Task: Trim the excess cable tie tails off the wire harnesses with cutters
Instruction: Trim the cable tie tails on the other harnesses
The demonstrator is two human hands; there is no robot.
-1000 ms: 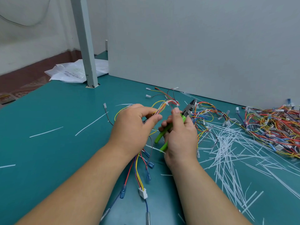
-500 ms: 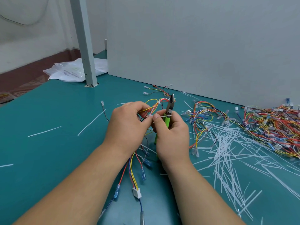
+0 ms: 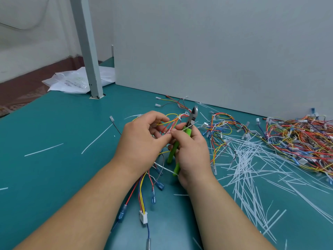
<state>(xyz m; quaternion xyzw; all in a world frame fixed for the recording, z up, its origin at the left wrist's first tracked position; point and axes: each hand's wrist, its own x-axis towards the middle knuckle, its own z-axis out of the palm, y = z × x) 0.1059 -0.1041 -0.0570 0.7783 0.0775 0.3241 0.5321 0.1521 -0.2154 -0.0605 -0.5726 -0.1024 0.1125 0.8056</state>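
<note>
Nearest, letting the loose ends of the wire harness point(image 3: 141, 192) trail below the cutters point(image 3: 188, 130) onto the teal tabletop point(image 3: 54, 177), ending in a white connector point(image 3: 143, 216) and blue-sleeved terminals point(image 3: 153, 197).

Gripping that harness just left of the cutters with the left hand point(image 3: 142, 143), its fingers point(image 3: 162, 139) curled and pinching the bundle of red and yellow wires.

Wrapping the right hand point(image 3: 191, 152) round the green handles of the cutters, fingers curled tight, thumb and forefinger pinching toward the left fingertips at the bundle. Holding the cutters with the metal head pointing up and away; not telling from here whether the blades are parted.

Keeping the white cable tie tail point(image 3: 194, 123) laid across the cutters just under the head, sticking out to the right.

Looking right of the cutters: finding a thick scatter of cut tails point(image 3: 248, 159) lying on the tabletop, then a second harness point(image 3: 221, 127) just beside the cutters' head, then a big tangled pile of harnesses point(image 3: 297, 138) well to the right.

Looking left of the cutters: finding two stray tails point(image 3: 44, 150) lying well apart from the hands.

Looking beyond the cutters: meeting a grey panel point(image 3: 216, 51) standing on the tabletop, and, far to the left behind them, a grey post point(image 3: 88, 51) with a white plastic bag point(image 3: 72, 82) lying at its foot.
</note>
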